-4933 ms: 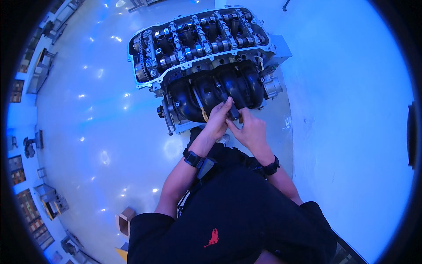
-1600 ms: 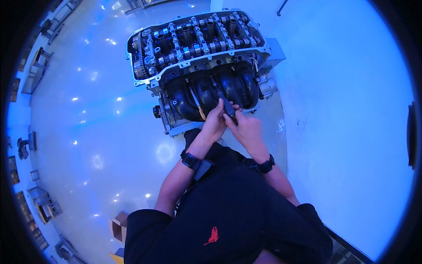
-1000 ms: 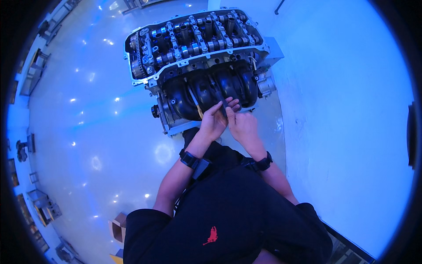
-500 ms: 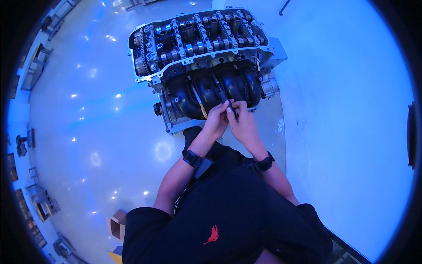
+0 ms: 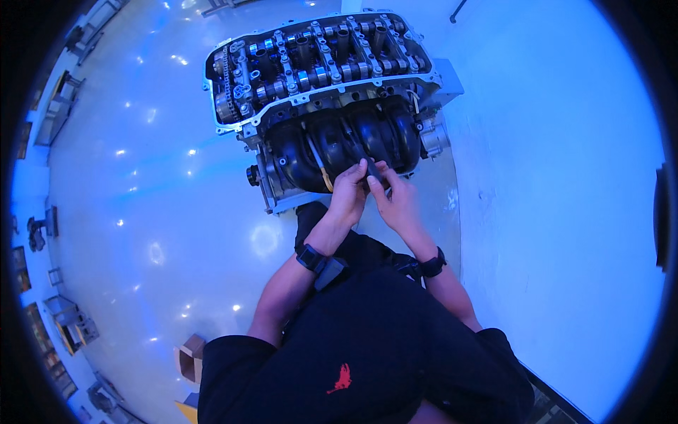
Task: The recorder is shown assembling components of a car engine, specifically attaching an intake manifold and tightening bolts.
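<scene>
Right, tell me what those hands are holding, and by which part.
Both the left hand and the right hand pinch a small dark tool against the black intake manifold. Fingers cover it, so the exact grip point cannot be told.

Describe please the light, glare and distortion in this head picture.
Head view: strong blue cast; small bright reflections on the glossy floor; fisheye bends edges toward a black rim; engine sharp, while left hand and right hand hide a small dark part.
</scene>
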The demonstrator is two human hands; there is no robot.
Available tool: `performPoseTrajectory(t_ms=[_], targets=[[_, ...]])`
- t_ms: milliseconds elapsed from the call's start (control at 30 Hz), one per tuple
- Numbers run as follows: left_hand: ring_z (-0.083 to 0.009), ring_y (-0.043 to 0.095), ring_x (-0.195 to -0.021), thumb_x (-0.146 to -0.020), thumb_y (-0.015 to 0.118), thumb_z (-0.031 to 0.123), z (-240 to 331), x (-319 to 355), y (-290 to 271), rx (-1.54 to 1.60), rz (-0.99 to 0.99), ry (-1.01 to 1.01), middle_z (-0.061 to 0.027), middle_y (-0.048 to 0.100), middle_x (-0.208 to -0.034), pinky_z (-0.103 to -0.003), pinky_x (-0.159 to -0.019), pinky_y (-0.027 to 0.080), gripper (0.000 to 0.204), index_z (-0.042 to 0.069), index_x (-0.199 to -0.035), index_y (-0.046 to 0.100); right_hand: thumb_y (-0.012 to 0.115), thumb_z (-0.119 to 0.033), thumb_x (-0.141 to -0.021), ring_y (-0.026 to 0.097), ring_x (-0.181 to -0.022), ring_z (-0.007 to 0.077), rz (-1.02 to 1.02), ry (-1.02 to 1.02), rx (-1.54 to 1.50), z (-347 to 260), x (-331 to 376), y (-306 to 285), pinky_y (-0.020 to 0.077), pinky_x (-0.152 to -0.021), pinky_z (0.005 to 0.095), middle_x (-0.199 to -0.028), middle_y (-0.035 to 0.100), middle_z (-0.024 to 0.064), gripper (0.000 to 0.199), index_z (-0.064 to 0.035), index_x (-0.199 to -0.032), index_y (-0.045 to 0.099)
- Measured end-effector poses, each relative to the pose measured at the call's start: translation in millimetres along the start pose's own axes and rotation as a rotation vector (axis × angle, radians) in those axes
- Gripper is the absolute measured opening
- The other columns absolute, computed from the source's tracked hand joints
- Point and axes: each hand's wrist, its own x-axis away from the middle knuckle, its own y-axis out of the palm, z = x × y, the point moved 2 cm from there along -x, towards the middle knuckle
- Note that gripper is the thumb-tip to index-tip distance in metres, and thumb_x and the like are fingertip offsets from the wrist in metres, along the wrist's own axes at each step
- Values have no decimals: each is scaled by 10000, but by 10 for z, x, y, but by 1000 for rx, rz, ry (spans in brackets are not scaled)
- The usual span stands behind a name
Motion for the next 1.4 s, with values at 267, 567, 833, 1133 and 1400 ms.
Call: performPoseTrajectory(t_ms=[267,567,833,1133,1400], targets=[[-196,595,-928,-910,535,236,6,-61,-13,1,22,-30,-103,637,-950,-319,-845,450,253,-2,-979,585,564,-340,-858,606,-618,346,-60,-65,385,-125,-80,-43,436,-511,396,-647,598,190,361,13,-808,623],[-215,634,-856,-857,593,148,43,-26,87,-123,204,-21,-116,641,-920,-317,-769,510,193,-19,-954,588,461,-303,-931,530,-569,134,-7,319,-305,181,77,205,374,-515,307,-612,582,62,405,42,-794,623],[-205,633,-833,-861,584,128,56,-9,84,-179,292,-3,-117,635,-910,-315,-734,517,182,-35,-940,580,459,-328,-940,438,-552,80,29,530,-564,196,146,309,313,-488,281,-583,506,-8,449,44,-720,580],[-194,603,-966,-927,511,184,377,780,94,-559,-267,16,-135,628,-1015,-317,-878,455,266,-12,-1103,474,584,-264,-840,550,-484,258,-61,7,-61,-263,524,-75,385,-463,361,-573,535,155,282,-11,-714,578],[-249,603,-942,-961,409,338,1027,947,-599,-432,-177,-158,-148,607,-1010,-370,-853,467,373,16,-1148,430,667,-275,-735,577,-521,292,-287,-257,274,-697,603,560,454,-487,378,-578,576,109,261,-47,-661,563]])
